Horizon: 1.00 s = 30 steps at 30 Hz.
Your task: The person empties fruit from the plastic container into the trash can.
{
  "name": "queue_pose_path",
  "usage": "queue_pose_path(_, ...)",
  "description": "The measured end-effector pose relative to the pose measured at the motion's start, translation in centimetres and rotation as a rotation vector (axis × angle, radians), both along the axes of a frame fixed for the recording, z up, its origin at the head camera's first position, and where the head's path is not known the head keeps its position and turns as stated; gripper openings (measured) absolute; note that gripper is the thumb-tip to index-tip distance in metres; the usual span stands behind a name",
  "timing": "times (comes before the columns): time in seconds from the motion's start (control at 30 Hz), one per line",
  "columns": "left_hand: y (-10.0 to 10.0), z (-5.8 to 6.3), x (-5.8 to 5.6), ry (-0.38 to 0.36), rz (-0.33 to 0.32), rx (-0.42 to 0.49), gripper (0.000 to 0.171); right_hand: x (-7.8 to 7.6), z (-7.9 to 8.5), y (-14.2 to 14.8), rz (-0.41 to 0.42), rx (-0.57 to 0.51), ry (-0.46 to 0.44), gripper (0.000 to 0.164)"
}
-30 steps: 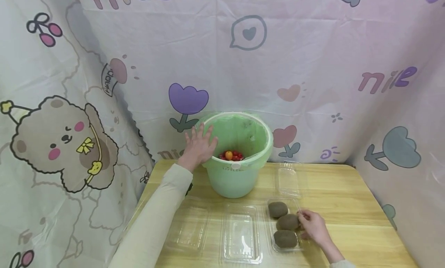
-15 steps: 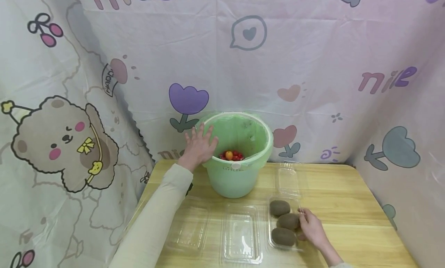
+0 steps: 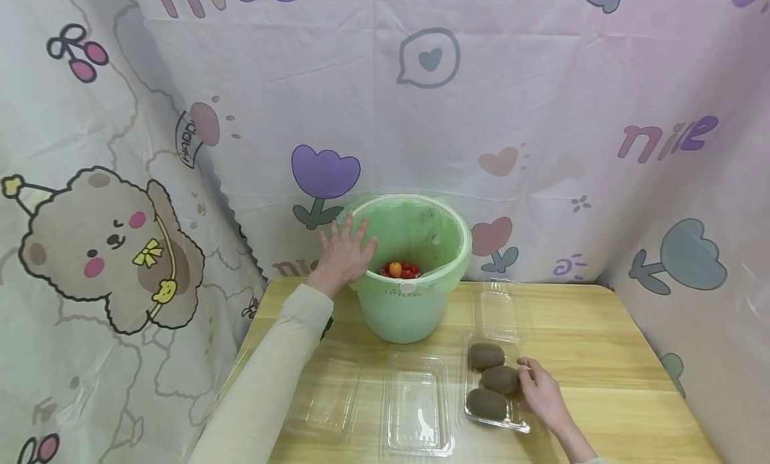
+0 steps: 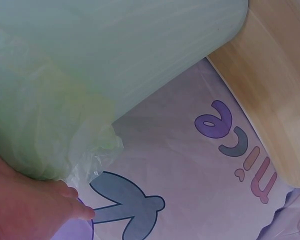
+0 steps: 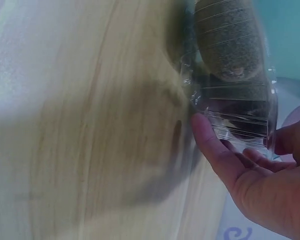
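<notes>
My right hand [image 3: 540, 389] pinches the right edge of a clear plastic box [image 3: 511, 424] between thumb and fingers. Inside are three brown kiwis [image 3: 500, 380]. In the right wrist view, one kiwi [image 5: 230, 40] shows through the box wall, and the box casts a shadow on the table. My left hand [image 3: 345, 253], fingers spread, rests at the left rim of a pale green bucket [image 3: 404, 320]. A thin green bag [image 4: 55, 125] lines the bucket and folds over its rim. Small red fruits [image 3: 410, 273] and one orange fruit [image 3: 395, 270] lie at its bottom.
Left of the kiwi box stands another clear plastic box [image 3: 418, 410]. Further clear plastic pieces lie behind it [image 3: 499, 310] and at the left [image 3: 327, 397]. A wooden table [image 3: 607, 357] carries everything; printed cloth [image 3: 541, 83] hangs around its back and sides.
The kiwi box in my right hand has shifted a little toward the back, and the kiwis inside have moved with it. My left hand has stayed on the bucket.
</notes>
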<state>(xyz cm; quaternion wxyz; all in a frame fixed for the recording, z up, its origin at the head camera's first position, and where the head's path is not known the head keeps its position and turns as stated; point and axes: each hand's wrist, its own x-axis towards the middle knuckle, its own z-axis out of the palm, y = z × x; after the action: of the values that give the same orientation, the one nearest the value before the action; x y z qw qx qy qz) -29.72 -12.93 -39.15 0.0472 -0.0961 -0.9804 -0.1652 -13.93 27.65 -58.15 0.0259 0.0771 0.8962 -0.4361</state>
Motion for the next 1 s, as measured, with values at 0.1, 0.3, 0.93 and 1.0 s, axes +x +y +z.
queue_pose_path(0.1, -0.1, 0.0, 0.0, 0.004, 0.001, 0.003, 0.070, 0.0, 0.3, 0.1, -0.001, -0.043, -0.024, 0.045)
queue_pose_path(0.3, 0.0, 0.1, 0.1, -0.002, 0.004, 0.003, 0.070, -0.3, 1.1, 0.3, 0.015, 0.012, -0.006, 0.046)
queue_pose_path(0.93, 0.0, 0.0, 0.1, -0.004, 0.008, 0.007, 0.067, -3.0, 7.3, 1.4, -0.042, -0.232, 0.003, 0.054)
queue_pose_path(1.0, 0.0, 0.0, 0.1, -0.004, 0.008, 0.002, 0.068, -3.5, 8.1, 1.5, -0.046, -0.248, 0.022, 0.054)
